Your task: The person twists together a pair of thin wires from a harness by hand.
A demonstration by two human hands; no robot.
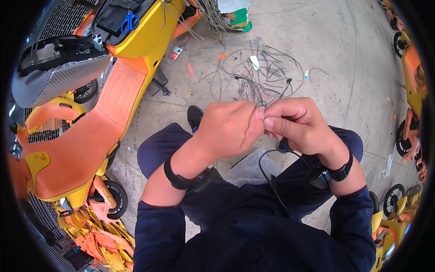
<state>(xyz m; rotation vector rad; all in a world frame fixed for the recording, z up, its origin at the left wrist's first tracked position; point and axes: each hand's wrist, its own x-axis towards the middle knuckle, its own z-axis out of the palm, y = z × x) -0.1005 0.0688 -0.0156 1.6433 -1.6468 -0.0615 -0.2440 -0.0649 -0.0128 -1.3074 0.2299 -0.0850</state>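
Note:
My left hand and my right hand meet in front of me, above my knees. Both are closed, thumbs and fingertips pinched together. A thin dark cable shows as a small loop at the fingertips; the rest of it is hidden by my fingers. Beyond the hands, a tangle of dark cables and cut wire pieces lies on the floor. From near my right wrist a black cord curves down toward my lap. Each wrist wears a black strap.
At left stands a yellow and orange scooter with blue scissors on top. A bundle of grey cables hangs at its far end, beside a green-and-white bag. Bubble wrap lies between my legs. More scooters line the right.

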